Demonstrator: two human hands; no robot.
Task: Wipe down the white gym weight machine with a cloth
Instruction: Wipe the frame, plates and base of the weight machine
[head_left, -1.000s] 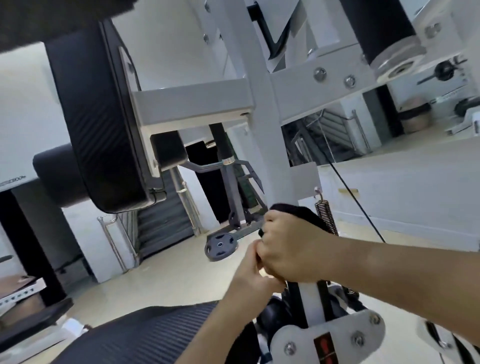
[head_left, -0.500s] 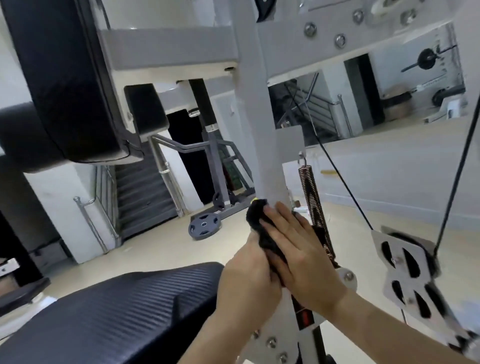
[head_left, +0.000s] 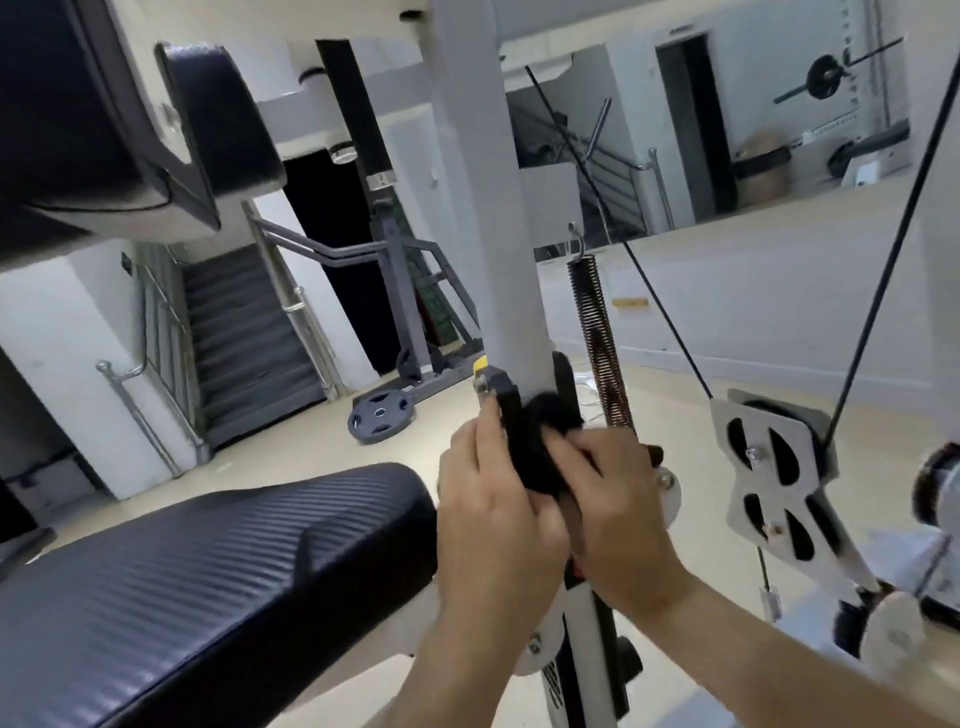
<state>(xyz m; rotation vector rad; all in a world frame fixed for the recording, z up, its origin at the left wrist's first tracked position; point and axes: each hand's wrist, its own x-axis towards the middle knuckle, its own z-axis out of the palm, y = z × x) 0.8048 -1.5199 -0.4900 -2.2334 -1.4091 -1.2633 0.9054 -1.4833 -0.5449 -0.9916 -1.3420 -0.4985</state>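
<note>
The white upright post of the weight machine rises through the middle of the view. A black cloth is pressed against the post's lower end, beside a black bracket with a yellow tip. My right hand lies over the cloth from the right, fingers spread on it. My left hand holds the cloth's left side against the post, fingers curled. Most of the cloth is hidden between the two hands.
A black ribbed seat pad fills the lower left. A black back pad hangs at upper left. A coil spring, black cables and a metal pulley plate stand right of the post. A weight plate lies on the floor.
Both hands with the cloth have slid down the post towards its base, and the view has tilted down. The right hand has gone from a fist to spread fingers.
</note>
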